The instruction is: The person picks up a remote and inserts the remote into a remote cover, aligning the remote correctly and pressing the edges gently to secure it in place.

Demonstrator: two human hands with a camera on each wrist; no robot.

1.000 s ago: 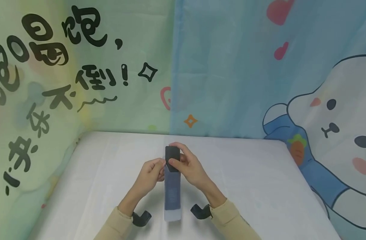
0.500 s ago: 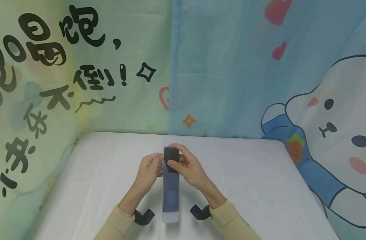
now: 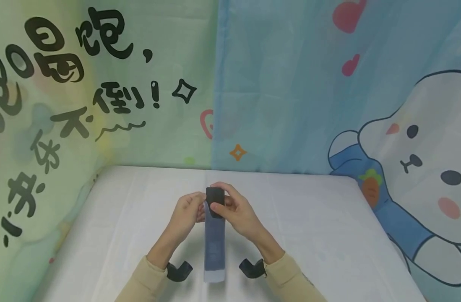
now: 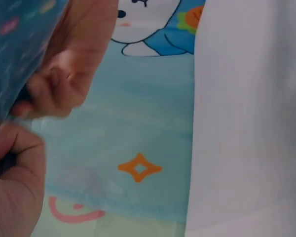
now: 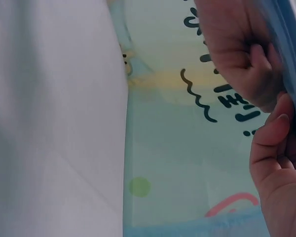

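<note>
A long, narrow blue package (image 3: pixel 214 243) hangs over the table between my hands, with a pale translucent lower end. At its top is a black rectangular piece (image 3: pixel 215 197). My right hand (image 3: pixel 235 209) grips this end, thumb across the black front and index finger over the top edge. My left hand (image 3: pixel 186 212) has curled fingers and pinches the upper left edge. Small coloured marks show on the blue package (image 4: pixel 19 39) in the left wrist view. In the right wrist view the package (image 5: pixel 291 44) appears edge-on, and its contents cannot be made out.
A white-covered table (image 3: pixel 147 184) lies beneath both hands. Behind it hangs a printed cloth backdrop (image 3: pixel 275 105) with black lettering at left and a cartoon animal at right. Black wrist-camera mounts (image 3: pixel 179 272) stick out inward from the cuffs.
The left hand has shifted slightly up and left along the package's edge over the last second. The package has moved slightly left and down. The right hand keeps its grip.
</note>
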